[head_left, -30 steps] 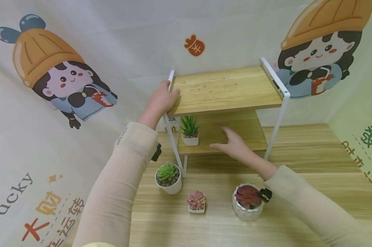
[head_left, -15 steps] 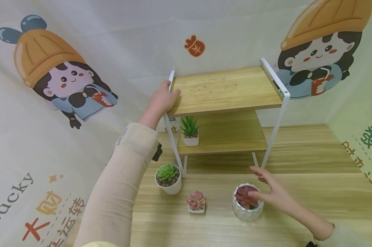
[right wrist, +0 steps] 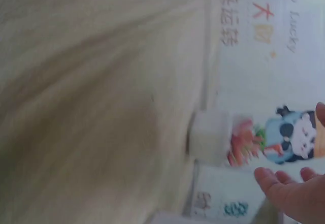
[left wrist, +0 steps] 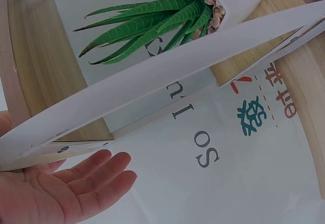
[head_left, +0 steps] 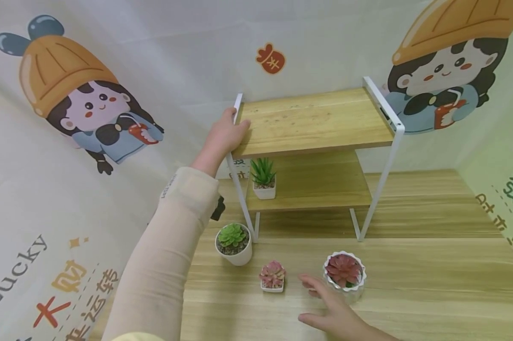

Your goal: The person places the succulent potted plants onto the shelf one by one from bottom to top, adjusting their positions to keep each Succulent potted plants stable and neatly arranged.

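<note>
My left hand (head_left: 227,135) holds the top left end of a two-tier wooden shelf (head_left: 311,123) with a white frame. Its thumb lies on the board; in the left wrist view several fingers (left wrist: 99,176) extend loosely outside the frame. My right hand (head_left: 330,310) is apart from everything, fingers spread, just right of a small pink succulent (head_left: 273,274) in a square white pot. That plant also shows, blurred, in the right wrist view (right wrist: 244,142). Behind the right hand stands a dark red succulent (head_left: 343,270) in a scalloped white pot.
A spiky green potted plant (head_left: 263,177) stands at the left of the shelf's lower board (head_left: 320,184). A green succulent (head_left: 232,239) in a round white pot sits by the shelf's front left leg. A printed cloth (head_left: 188,57) hangs behind the wooden table (head_left: 431,265).
My right hand has come out from the lower board, passed right over the red succulent, then moved down and left toward the pink succulent. The left hand stays on the shelf.
</note>
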Tool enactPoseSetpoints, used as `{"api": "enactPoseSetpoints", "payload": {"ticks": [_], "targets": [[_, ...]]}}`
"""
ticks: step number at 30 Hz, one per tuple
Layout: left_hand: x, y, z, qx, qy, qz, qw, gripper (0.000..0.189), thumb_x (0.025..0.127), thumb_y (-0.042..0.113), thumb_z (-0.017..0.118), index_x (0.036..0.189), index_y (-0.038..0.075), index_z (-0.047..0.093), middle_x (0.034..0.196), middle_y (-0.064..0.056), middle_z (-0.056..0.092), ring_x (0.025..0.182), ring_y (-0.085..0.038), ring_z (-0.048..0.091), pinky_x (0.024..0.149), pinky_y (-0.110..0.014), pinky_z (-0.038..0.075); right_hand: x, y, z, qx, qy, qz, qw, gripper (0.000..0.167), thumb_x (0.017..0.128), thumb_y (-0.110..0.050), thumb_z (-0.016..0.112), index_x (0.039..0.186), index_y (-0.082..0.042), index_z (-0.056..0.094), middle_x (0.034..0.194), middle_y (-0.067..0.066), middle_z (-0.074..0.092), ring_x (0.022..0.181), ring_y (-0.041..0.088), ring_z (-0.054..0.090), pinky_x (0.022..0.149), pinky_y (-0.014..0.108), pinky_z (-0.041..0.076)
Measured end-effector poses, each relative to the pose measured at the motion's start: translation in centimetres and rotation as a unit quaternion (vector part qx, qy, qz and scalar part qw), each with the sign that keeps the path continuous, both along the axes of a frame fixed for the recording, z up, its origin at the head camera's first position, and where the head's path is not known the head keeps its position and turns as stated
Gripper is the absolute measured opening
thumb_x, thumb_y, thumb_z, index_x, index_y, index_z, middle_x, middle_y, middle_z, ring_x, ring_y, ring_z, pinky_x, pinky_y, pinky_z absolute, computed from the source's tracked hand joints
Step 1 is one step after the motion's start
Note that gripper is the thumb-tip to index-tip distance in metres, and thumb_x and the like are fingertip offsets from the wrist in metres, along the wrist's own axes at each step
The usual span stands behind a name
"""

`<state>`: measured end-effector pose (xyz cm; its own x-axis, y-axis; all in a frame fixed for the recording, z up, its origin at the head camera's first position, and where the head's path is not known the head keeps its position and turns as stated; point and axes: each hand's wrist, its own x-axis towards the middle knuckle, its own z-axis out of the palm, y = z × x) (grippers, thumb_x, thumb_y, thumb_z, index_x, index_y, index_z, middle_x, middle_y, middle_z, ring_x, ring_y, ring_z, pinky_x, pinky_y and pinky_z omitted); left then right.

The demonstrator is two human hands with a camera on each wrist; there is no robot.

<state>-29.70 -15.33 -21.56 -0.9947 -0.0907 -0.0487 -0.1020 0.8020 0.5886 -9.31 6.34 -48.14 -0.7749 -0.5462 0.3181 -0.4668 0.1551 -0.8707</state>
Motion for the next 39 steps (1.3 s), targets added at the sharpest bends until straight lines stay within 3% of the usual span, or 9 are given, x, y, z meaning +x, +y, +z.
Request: {"api": "enactPoseSetpoints", "payload": {"ticks": [4,7,11,21,33,39], "targets": [[0.0,0.0,0.1,0.003,0.000,0.000,1.0000,0.063,0.095,0.039,0.040,0.147,0.016,0.013,0.141,-0.016,0.036,0.102,-0.027,0.050,0.082,-0.038,0.047,-0.5,-2.0,-1.6,0.023,-0.077,-0.006,0.9967,0.067,0.082,-0.019,0.068,0.132,0.010,0.033,0.130,0.029,0.040,0.111,0.037,0.047,0.088,0.042,0.046],[0.1,0.0,0.1,0.004,0.000,-0.001,1.0000,0.063,0.095,0.038,0.040,0.147,0.016,0.013,0.141,-0.016,0.036,0.099,-0.027,0.051,0.080,-0.037,0.048,-1.0,-3.2,-2.6,0.064,-0.099,-0.048,0.9918,0.072,0.078,-0.020,0.071,0.132,0.009,0.033,0.131,0.027,0.040,0.111,0.040,0.047,0.090,0.048,0.043],[0.2,0.0,0.1,0.006,0.002,-0.002,1.0000,0.062,0.095,0.038,0.040,0.147,0.015,0.013,0.141,-0.016,0.036,0.097,-0.026,0.051,0.079,-0.037,0.048,-1.8,-4.4,-3.6,0.123,-0.084,-0.106,0.9831,0.076,0.072,-0.017,0.075,0.131,0.010,0.035,0.131,0.026,0.042,0.114,0.038,0.047,0.096,0.051,0.037],[0.3,0.0,0.1,0.006,0.002,-0.001,1.0000,0.062,0.095,0.038,0.040,0.147,0.016,0.013,0.139,-0.016,0.038,0.091,-0.025,0.051,0.072,-0.033,0.048,-3.5,-6.5,-4.7,0.130,-0.051,-0.157,0.9777,0.072,0.064,-0.014,0.079,0.124,0.006,0.045,0.115,0.017,0.054,0.090,0.023,0.054,0.082,0.040,0.046],[0.3,0.1,0.1,-0.003,-0.002,0.000,1.0000,0.062,0.095,0.039,0.039,0.147,0.016,0.013,0.134,-0.017,0.042,0.084,-0.023,0.050,0.068,-0.031,0.048,-4.3,-7.4,-4.4,0.099,-0.035,-0.162,0.9811,0.063,0.064,-0.008,0.076,0.119,0.005,0.049,0.115,0.019,0.056,0.104,0.032,0.054,0.089,0.046,0.043],[0.3,0.2,0.2,0.001,-0.004,0.002,1.0000,0.062,0.095,0.039,0.039,0.147,0.017,0.012,0.137,-0.017,0.039,0.090,-0.025,0.051,0.072,-0.033,0.048,-4.4,-7.4,-4.6,0.102,-0.035,-0.152,0.9826,0.062,0.065,-0.009,0.077,0.119,0.005,0.049,0.114,0.019,0.057,0.103,0.032,0.055,0.089,0.046,0.044]]}}
